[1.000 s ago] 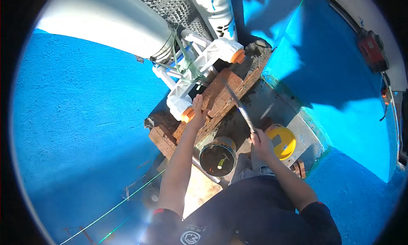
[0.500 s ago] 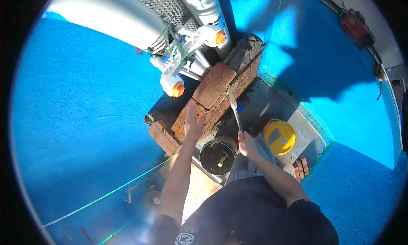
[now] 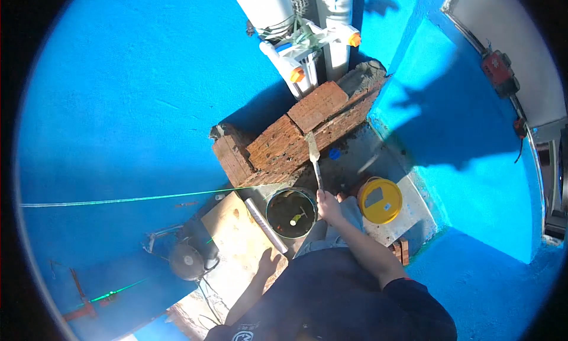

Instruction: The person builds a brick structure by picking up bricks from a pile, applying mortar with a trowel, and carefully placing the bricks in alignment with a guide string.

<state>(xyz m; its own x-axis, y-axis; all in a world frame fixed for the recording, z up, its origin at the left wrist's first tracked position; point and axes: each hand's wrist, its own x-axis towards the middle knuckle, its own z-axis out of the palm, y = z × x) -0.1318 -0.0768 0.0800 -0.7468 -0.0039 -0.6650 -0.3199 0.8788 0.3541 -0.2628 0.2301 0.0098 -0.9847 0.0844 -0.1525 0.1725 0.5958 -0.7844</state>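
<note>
My right hand (image 3: 329, 206) grips a long pale tool (image 3: 317, 169), whose flat tip touches the front edge of the brick ledge (image 3: 275, 142) near a joint. A loose-looking brick (image 3: 316, 107) lies along its top, and dark grey mortar shows at the right end. My left hand (image 3: 266, 264) is low beside the pale board (image 3: 231, 228), fingers apart and empty. Between my hands stands an open bucket (image 3: 278, 219) of dark contents with a small yellow-green-handled tool in it.
White pipes with orange-capped fittings (image 3: 296, 71) rise behind the ledge. A yellow round container (image 3: 380, 209) sits right, above stacked bricks (image 3: 401, 252). A round grey object (image 3: 186, 263) lies lower left. A green string crosses leftward. Blue walls surround me; a red device (image 3: 498, 74) hangs right.
My left hand has left the ledge and dropped down and back beside the board. The tool in my right hand has moved slightly left. My view has shifted.
</note>
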